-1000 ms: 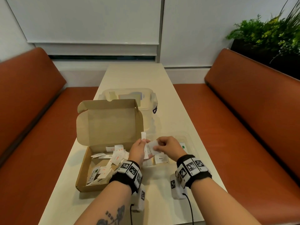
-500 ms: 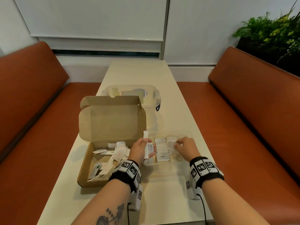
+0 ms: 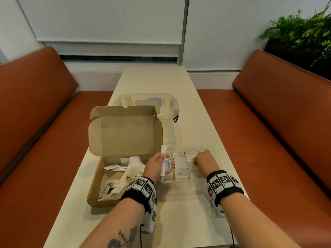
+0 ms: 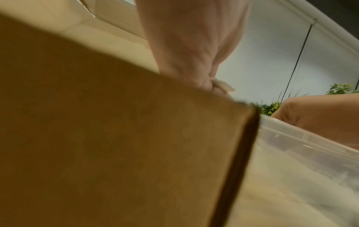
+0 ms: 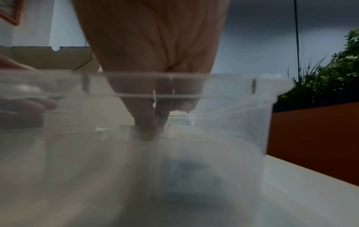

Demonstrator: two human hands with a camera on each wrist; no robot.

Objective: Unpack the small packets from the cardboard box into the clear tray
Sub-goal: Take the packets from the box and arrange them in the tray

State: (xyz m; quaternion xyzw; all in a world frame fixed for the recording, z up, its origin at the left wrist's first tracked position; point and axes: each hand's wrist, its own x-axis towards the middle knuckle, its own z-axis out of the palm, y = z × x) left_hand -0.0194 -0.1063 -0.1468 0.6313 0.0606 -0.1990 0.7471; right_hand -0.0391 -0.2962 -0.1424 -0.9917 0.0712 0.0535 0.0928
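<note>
An open cardboard box [image 3: 95, 185] with several loose white packets [image 3: 132, 167] sits left of centre on the table; its side wall [image 4: 116, 138] fills the left wrist view. Just right of it is the clear tray [image 3: 214, 153], with rows of packets [image 3: 180, 173] lying flat in it. My left hand [image 3: 161, 163] hovers between box and tray and grips a few small packets [image 3: 167, 164], one sticking up. My right hand [image 3: 197, 159] is inside the tray, fingers curled down. Through the tray wall [image 5: 233, 115], its fingertips [image 5: 147, 130] pinch a packet onto the tray floor.
A clear lidded storage container [image 3: 161, 102] stands right behind the box lid [image 3: 125, 131]. The narrow cream table [image 3: 154, 81] runs away from me between two orange benches [image 3: 35, 122] [image 3: 277, 122]. A green plant [image 3: 300, 33] is at the far right.
My right hand took a packet from beside the left hand, moved right and went down into the tray. The left hand kept its packets and stayed roughly in place.
</note>
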